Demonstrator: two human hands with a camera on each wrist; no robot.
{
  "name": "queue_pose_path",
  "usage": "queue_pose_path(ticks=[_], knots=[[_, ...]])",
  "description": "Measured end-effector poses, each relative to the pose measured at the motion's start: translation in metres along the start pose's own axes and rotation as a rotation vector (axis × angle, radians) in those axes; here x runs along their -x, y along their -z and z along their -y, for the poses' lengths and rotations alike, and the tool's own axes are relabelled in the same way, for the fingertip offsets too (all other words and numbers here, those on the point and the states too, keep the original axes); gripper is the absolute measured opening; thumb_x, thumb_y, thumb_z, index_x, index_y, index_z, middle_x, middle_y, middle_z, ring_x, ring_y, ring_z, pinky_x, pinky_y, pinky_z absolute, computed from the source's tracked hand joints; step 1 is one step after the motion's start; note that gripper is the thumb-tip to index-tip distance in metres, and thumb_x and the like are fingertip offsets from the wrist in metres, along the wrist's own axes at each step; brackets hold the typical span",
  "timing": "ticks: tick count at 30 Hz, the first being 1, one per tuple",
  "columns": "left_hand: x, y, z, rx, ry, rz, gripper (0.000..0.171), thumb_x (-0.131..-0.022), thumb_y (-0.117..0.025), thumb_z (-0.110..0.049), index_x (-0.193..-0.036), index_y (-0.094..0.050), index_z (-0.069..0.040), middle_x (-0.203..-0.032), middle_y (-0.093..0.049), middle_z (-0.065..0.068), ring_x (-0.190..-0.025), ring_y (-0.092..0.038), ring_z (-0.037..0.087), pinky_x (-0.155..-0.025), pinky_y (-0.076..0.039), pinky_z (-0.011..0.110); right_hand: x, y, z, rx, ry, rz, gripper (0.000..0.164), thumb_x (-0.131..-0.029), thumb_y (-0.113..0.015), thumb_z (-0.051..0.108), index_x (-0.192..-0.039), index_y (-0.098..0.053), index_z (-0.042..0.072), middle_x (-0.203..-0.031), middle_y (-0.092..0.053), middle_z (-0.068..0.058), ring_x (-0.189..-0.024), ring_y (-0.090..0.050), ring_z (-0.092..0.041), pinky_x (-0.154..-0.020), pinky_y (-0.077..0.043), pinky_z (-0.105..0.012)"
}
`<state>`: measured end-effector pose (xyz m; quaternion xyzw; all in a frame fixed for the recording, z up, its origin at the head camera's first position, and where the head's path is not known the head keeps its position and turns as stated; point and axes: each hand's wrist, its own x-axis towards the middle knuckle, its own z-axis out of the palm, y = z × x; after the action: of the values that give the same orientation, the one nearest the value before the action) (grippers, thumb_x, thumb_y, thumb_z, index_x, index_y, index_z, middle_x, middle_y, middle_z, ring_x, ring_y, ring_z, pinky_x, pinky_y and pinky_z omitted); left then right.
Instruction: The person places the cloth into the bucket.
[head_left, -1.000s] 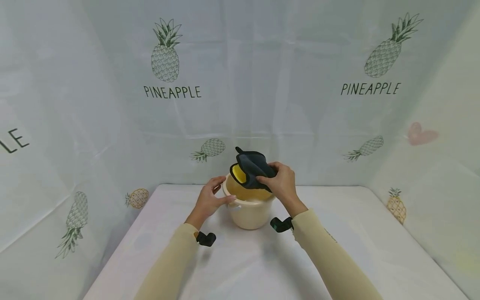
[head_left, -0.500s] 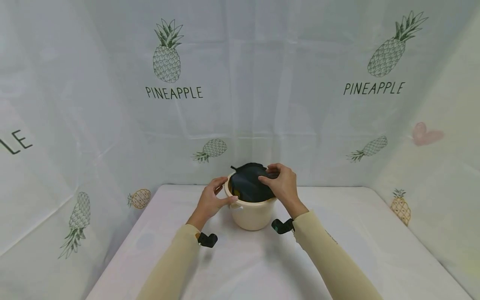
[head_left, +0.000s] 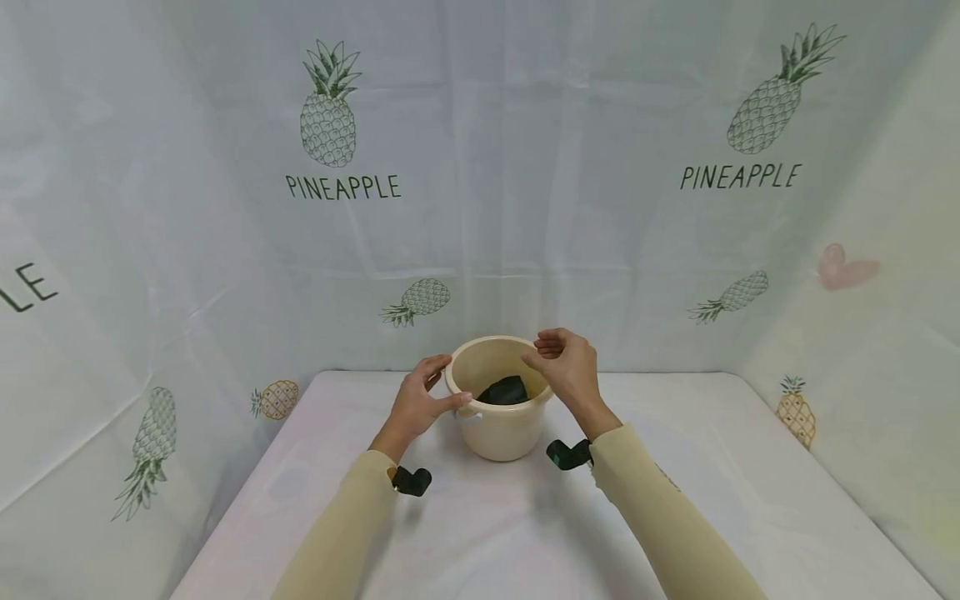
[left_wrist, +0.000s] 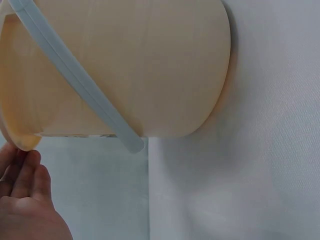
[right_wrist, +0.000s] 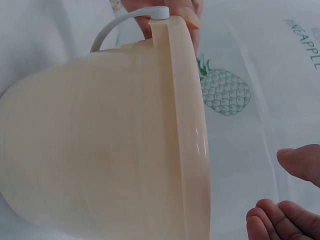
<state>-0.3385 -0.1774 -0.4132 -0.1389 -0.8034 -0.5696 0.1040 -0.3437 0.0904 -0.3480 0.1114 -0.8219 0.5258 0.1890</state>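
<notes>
A cream bucket (head_left: pixel 501 433) stands upright on the table. Low inside it lies a dark cloth (head_left: pixel 506 390), only partly visible over the front rim. My left hand (head_left: pixel 420 398) holds the bucket's left rim, thumb toward the front and fingers farther back. In the left wrist view, the fingertips (left_wrist: pixel 30 175) meet the rim. My right hand (head_left: pixel 573 367) is raised at the right rim with nothing in it. The right wrist view shows its thumb (right_wrist: pixel 302 162) and fingers apart, beyond the bucket's mouth.
A pale grey bail handle (left_wrist: pixel 80 75) hangs down the bucket's side. The white-covered table (head_left: pixel 660 483) ends at a pineapple-print curtain (head_left: pixel 525 167) close behind the bucket. More curtain stands along both sides.
My right hand has let go of the dark cloth, which has dropped from above the rim down into the bucket. My left hand has stayed at the rim.
</notes>
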Motion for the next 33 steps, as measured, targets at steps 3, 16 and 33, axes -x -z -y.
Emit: queue_pose_path(ticks=[3,16,33], knots=[[0.000,0.001,0.001,0.003,-0.001,0.000,0.086,-0.085,-0.091,-0.020,-0.156,-0.047,-0.002,-0.161,-0.044,0.012,-0.152,-0.038,0.029,-0.128,-0.032,0.040,0.001,0.001,0.000,-0.006,0.002,0.001,0.044,-0.091,-0.083,0.012,-0.128,-0.068,-0.005,-0.117,-0.073,-0.020,-0.105,-0.071,-0.035,-0.096,-0.062,-0.045],[-0.005,0.005,0.008,-0.018,-0.018,-0.009,0.085,-0.085,-0.092,-0.022,-0.155,-0.049,-0.003,-0.159,-0.046,0.013,-0.151,-0.039,0.030,-0.128,-0.032,0.042,-0.001,0.006,-0.001,-0.003,-0.015,-0.013,0.045,-0.089,-0.086,0.012,-0.127,-0.068,-0.004,-0.118,-0.073,-0.020,-0.107,-0.071,-0.035,-0.098,-0.061,-0.045],[-0.004,0.011,0.016,0.007,-0.033,-0.055,0.080,-0.084,-0.092,-0.018,-0.151,-0.053,0.001,-0.155,-0.049,0.015,-0.148,-0.043,0.032,-0.126,-0.035,0.042,0.005,0.024,-0.022,-0.039,-0.035,-0.009,0.049,-0.093,-0.082,0.021,-0.133,-0.065,-0.002,-0.127,-0.069,-0.022,-0.115,-0.067,-0.034,-0.104,-0.058,-0.045]])
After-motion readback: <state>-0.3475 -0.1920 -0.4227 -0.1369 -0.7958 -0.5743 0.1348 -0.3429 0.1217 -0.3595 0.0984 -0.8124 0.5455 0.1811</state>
